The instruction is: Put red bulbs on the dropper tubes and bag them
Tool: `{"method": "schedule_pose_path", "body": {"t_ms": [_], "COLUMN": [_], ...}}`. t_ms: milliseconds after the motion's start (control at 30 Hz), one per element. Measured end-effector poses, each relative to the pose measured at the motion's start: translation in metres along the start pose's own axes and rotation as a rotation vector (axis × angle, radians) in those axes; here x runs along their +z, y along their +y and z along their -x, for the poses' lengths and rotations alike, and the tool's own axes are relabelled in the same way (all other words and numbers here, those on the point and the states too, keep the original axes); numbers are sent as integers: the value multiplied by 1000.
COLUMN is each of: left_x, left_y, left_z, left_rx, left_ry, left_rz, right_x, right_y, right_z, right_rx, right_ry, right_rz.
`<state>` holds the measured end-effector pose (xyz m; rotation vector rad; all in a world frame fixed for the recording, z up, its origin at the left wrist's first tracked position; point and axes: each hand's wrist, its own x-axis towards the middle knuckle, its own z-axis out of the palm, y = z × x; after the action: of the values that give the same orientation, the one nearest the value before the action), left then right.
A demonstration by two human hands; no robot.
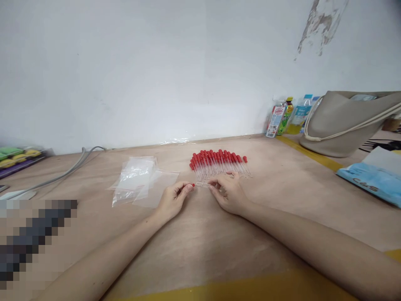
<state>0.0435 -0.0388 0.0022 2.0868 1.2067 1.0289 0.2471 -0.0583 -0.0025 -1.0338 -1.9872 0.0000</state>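
Observation:
My left hand [173,198] pinches a small red rubber bulb [193,184] between thumb and fingertips; most of the bulb is hidden. Opposite it, my right hand [230,194] is closed on a clear dropper tube [203,184], its end pointing at the bulb. Whether bulb and tube are joined, I cannot tell. Just beyond my right hand lies a row of droppers [216,161], red bulbs toward the wall and clear tubes toward me. Several clear plastic bags [134,179] lie loosely stacked to the left of my left hand.
Drink bottles [285,117] and a beige bag [340,123] stand along the right by the wall. A blue packet [372,179] lies at the right. Grey cable [70,167] runs across the left, near a colourful tray [21,159]. Yellow tape [188,292] edges the brown table.

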Motion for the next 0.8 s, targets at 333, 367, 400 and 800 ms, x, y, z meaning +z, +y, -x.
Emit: {"method": "schedule_pose_path", "body": {"t_ms": [333,367,400,800], "left_x": [1,1,2,4], "left_y": [-1,-2,-3,-6], "left_z": [0,0,0,2], "left_rx": [16,11,4,9], "left_ry": [-37,-41,-47,-92], "left_rz": [67,84,103,197], "right_x": [-1,-1,-1,4], "right_y": [-4,-4,-3,9], "right_z": [1,1,1,1], "right_rx": [-17,-24,-31,-57], "right_ry": [-56,-59,-62,-77], "right_rz": [-32,-37,-42,-89]}}
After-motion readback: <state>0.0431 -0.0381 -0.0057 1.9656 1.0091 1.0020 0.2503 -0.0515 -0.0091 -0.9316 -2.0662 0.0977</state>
